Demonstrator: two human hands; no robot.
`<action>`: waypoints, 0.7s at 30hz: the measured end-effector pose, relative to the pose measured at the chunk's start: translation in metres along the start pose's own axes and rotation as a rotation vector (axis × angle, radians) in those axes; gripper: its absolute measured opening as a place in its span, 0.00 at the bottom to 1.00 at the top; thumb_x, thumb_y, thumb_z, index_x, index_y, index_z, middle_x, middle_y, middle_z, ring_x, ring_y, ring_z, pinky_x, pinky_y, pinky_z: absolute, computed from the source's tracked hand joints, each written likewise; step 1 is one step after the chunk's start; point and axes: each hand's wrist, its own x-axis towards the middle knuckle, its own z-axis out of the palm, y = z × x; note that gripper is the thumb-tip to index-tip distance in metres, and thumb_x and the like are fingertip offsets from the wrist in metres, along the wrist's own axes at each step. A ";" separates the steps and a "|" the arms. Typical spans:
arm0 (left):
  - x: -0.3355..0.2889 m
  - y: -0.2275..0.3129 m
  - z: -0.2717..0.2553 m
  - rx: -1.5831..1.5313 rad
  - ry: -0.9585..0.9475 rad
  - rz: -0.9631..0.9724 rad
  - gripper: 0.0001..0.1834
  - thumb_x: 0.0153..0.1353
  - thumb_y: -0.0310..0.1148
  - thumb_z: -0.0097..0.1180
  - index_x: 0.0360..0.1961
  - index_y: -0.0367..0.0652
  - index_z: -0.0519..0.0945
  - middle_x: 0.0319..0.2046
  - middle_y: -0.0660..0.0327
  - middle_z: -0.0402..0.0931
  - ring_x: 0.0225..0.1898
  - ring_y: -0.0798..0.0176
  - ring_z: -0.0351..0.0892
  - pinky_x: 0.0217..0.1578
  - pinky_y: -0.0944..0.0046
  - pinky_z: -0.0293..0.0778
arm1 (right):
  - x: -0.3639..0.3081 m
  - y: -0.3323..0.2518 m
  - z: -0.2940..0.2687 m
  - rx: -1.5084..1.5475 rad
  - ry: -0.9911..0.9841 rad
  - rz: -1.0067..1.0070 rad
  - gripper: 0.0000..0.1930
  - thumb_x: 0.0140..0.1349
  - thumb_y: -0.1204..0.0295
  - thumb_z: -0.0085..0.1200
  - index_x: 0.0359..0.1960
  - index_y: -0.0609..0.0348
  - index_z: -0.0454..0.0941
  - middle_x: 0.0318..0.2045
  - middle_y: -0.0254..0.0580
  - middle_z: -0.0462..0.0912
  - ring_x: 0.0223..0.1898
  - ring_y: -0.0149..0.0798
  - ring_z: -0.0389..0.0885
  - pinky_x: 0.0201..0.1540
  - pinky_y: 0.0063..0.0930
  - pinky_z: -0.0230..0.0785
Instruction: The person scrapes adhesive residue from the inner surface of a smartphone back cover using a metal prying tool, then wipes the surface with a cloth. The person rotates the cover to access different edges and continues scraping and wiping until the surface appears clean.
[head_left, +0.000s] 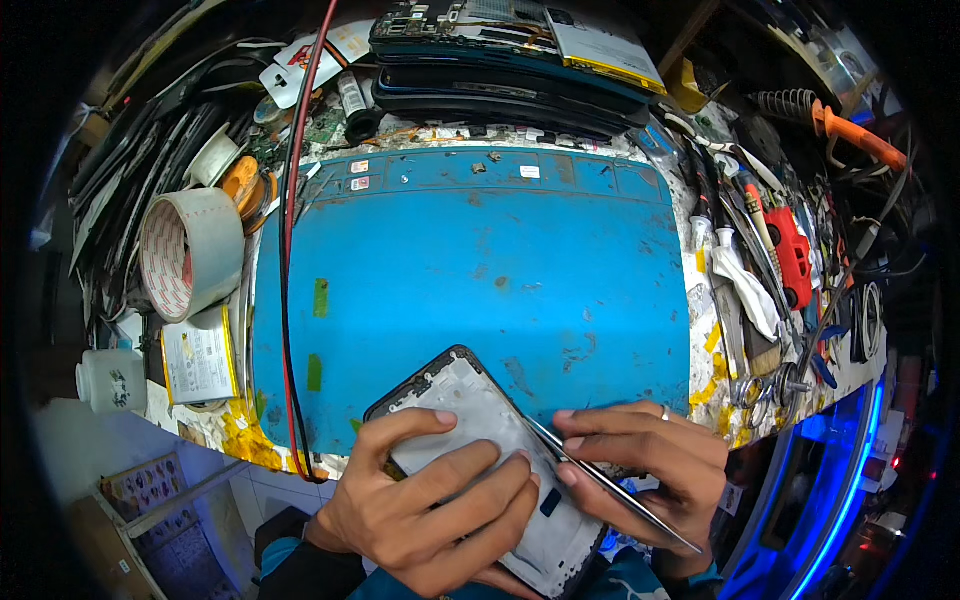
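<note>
Part of the phone housing [485, 408] hidden behind the left fingers [492, 508]

Both of your hands, the left [445, 515] and the right [640, 455], are bare, with slim fingers, rounded tips and knuckle creases that show plainly. On your right hand you wear a narrow, pale, metallic-looking ring [664, 412], a plain band as far as it can be made out. Your left sleeve [325, 572] is black or very dark near the wrist, with teal-blue cloth beside it; your right sleeve [700, 580] shows only as a teal edge. Your teal clothing [628, 580] at the lower rim carries pale, pointed, leaf-like shapes.
</note>
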 end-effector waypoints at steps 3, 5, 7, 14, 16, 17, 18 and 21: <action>0.002 0.004 0.002 0.025 0.013 -0.026 0.10 0.54 0.46 0.63 0.31 0.55 0.86 0.31 0.73 0.86 0.35 0.71 0.82 0.48 0.53 0.64 | -0.001 0.002 0.001 0.031 0.017 -0.008 0.10 0.48 0.79 0.71 0.29 0.64 0.81 0.33 0.53 0.87 0.34 0.44 0.88 0.35 0.29 0.80; 0.000 0.002 0.001 0.024 -0.007 -0.023 0.09 0.54 0.46 0.63 0.30 0.55 0.86 0.31 0.73 0.86 0.35 0.71 0.82 0.47 0.54 0.64 | -0.001 0.001 0.000 0.036 0.005 0.013 0.10 0.49 0.79 0.70 0.28 0.63 0.79 0.32 0.53 0.87 0.33 0.43 0.88 0.34 0.29 0.80; 0.000 0.001 0.003 0.040 0.013 -0.017 0.09 0.54 0.45 0.62 0.30 0.56 0.86 0.32 0.73 0.86 0.36 0.72 0.82 0.46 0.56 0.64 | -0.001 0.002 0.000 0.041 -0.003 0.017 0.10 0.49 0.79 0.70 0.28 0.63 0.79 0.32 0.53 0.87 0.34 0.43 0.88 0.34 0.29 0.80; -0.002 0.001 0.008 0.040 0.071 -0.028 0.09 0.56 0.45 0.60 0.29 0.57 0.86 0.31 0.75 0.86 0.35 0.73 0.82 0.42 0.59 0.63 | 0.000 0.003 -0.002 0.053 -0.043 0.020 0.09 0.50 0.80 0.69 0.30 0.64 0.79 0.33 0.54 0.87 0.35 0.44 0.88 0.36 0.31 0.81; -0.002 0.000 0.008 0.049 0.071 -0.020 0.09 0.56 0.46 0.60 0.29 0.57 0.86 0.31 0.75 0.86 0.35 0.73 0.82 0.42 0.60 0.63 | 0.001 0.004 -0.002 0.047 -0.047 -0.005 0.09 0.50 0.80 0.69 0.30 0.64 0.79 0.33 0.54 0.87 0.36 0.45 0.88 0.36 0.31 0.81; -0.003 0.000 0.008 0.052 0.071 -0.016 0.09 0.57 0.47 0.60 0.29 0.58 0.86 0.31 0.75 0.86 0.35 0.74 0.82 0.42 0.60 0.63 | 0.001 0.004 -0.002 0.039 -0.053 -0.001 0.09 0.51 0.80 0.69 0.30 0.65 0.79 0.33 0.54 0.87 0.36 0.45 0.88 0.36 0.32 0.81; -0.003 0.000 0.008 0.050 0.071 -0.028 0.09 0.57 0.47 0.60 0.29 0.58 0.86 0.31 0.76 0.86 0.35 0.74 0.81 0.42 0.60 0.63 | 0.001 0.004 -0.003 0.044 -0.056 -0.004 0.09 0.51 0.80 0.69 0.30 0.65 0.79 0.33 0.54 0.87 0.36 0.45 0.88 0.36 0.32 0.81; -0.004 0.001 0.008 0.056 0.070 -0.033 0.10 0.57 0.48 0.60 0.29 0.59 0.86 0.31 0.76 0.86 0.35 0.74 0.81 0.42 0.61 0.63 | 0.001 0.004 -0.003 0.046 -0.062 0.005 0.09 0.51 0.80 0.69 0.30 0.65 0.79 0.33 0.55 0.87 0.35 0.45 0.88 0.37 0.32 0.81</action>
